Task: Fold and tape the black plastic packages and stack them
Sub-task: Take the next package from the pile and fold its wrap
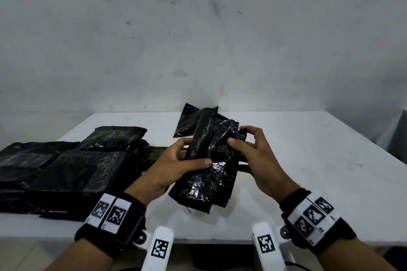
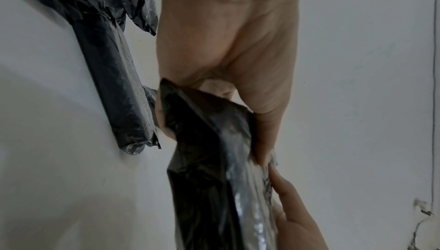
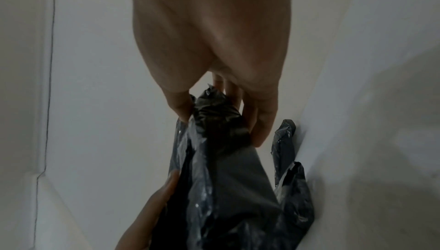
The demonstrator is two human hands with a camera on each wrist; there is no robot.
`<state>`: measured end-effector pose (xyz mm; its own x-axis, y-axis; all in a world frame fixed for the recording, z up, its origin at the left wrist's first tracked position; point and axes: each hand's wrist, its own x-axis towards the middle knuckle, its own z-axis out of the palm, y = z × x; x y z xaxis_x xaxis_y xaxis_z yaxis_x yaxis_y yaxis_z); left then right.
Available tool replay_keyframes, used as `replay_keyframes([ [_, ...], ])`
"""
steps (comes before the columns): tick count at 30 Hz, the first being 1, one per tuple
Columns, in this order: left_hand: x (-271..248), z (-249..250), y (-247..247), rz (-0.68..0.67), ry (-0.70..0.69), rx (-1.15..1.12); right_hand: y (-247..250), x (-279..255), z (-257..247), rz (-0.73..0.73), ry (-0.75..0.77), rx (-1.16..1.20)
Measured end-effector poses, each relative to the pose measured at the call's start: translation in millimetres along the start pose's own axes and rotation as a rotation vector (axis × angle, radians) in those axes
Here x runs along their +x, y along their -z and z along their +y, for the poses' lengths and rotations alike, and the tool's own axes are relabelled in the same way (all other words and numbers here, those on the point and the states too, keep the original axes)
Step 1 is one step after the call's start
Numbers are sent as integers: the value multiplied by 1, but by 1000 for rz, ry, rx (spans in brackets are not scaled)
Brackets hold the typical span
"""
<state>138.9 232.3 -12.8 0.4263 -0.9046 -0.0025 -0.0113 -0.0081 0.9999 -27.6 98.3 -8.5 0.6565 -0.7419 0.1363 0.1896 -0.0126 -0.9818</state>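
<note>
At the left of the head view, a spread of black plastic packages is laid flat and overlapping on the white desk, probably so that finished ones are kept together as a stack beside the work; whether they are taped cannot be told.

Toward the centre, the left hand is wrapped round the left edge of the package being worked, thumb across its front and fingers curled behind it. The package is thus held up off the desk, tilted, apparently so that both faces can be reached for folding. In the left wrist view the crinkled film is seen clamped between thumb and palm.

Behind it, at the upper centre, a loose black bag is left lying at the back of the desk, likely awaiting its turn.

To the right, the upper right corner of the held package is pinched by the right hand, thumb in front and fingers behind, as the right wrist view confirms; the flap seems to be gathered for turning over. No tape is visible.
</note>
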Motion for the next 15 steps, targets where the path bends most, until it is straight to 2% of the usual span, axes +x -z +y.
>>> replay_keyframes([
  [5, -8, -6, -3, 21, 8, -41, -3, -4, 0, -35, 7, -55],
  [7, -11, -8, -4, 9, 16, -79, -3, -3, -2, -7, 19, -67],
  [12, -17, -12, -9, 27, -17, -64, -6, -1, -2, 67, 20, 1],
  [15, -19, -16, -11, 56, -17, -65, -6, -2, -1, 43, 7, 26],
])
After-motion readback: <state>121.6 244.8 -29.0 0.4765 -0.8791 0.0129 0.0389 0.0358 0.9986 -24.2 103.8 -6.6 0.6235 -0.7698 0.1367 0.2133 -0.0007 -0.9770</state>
